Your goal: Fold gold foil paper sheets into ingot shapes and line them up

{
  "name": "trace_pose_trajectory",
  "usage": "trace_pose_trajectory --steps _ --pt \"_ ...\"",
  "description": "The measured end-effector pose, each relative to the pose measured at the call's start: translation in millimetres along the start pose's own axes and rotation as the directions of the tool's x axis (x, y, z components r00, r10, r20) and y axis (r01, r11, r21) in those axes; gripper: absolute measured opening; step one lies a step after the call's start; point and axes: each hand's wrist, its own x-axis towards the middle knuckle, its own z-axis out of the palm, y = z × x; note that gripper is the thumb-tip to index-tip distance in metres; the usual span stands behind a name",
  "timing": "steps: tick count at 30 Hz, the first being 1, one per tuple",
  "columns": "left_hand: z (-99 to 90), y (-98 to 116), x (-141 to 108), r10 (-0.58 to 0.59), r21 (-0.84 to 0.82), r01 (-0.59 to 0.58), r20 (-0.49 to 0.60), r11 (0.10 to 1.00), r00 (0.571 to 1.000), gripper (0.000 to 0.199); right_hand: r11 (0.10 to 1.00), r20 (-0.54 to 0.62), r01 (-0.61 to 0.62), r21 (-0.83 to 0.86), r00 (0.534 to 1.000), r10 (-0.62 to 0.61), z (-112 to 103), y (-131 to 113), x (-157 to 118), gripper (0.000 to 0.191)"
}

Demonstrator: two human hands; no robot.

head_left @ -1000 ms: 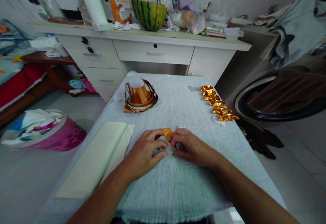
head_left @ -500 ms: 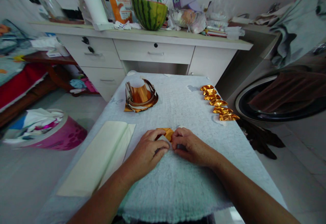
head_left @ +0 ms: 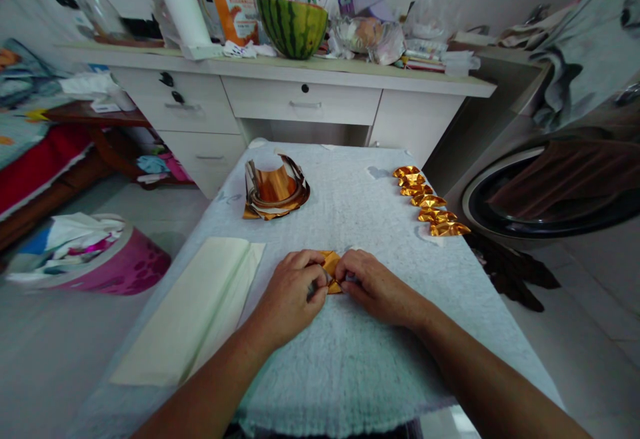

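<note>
A small piece of gold foil paper (head_left: pixel 331 262) lies on the cloth-covered table between my hands. My left hand (head_left: pixel 296 292) pinches its left side, and my right hand (head_left: pixel 373 287) pinches the right side, fingertips close together. Several folded gold foil pieces (head_left: pixel 429 201) form a slanting row at the table's right edge. A curled stack of gold foil sheets (head_left: pixel 275 189) sits at the back left. Pale yellow paper (head_left: pixel 193 306) lies flat beside my left forearm.
Behind the table (head_left: pixel 345 216) stands a white cabinet (head_left: pixel 340 100) bearing a cut watermelon (head_left: pixel 294 26) and bags. At the left on the floor is a pink bin (head_left: pixel 135 262) full of waste. A washing machine (head_left: pixel 480 119) stands at the right.
The foil's pale underside near my left fingers has turned over, and gold now shows along the front between my hands. My left fingers have curled in and my right fingertips moved slightly left.
</note>
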Motion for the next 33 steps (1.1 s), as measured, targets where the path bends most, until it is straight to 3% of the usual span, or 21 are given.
trace_pose_trajectory --steps 5,18,29,33 --pt "1.2 -1 1 0.0 -0.01 0.0 -0.007 1.0 1.0 0.015 0.999 -0.016 -0.027 -0.03 1.0 0.026 5 0 3 0.012" --pt "2.0 -1 2 0.018 0.041 -0.018 0.002 0.999 1.0 0.013 0.991 -0.041 -0.088 -0.1 0.996 0.085 12 -1 3 0.018" --pt "4.9 1 4 -0.02 0.055 0.021 -0.017 0.998 1.0 0.015 1.0 -0.016 -0.023 0.013 1.0 0.023 3 -2 -1 0.035" --pt "5.0 0 4 -0.017 0.054 0.018 -0.016 0.998 1.0 0.015 1.0 -0.023 -0.022 0.017 0.999 0.022 2 -2 0 0.033"
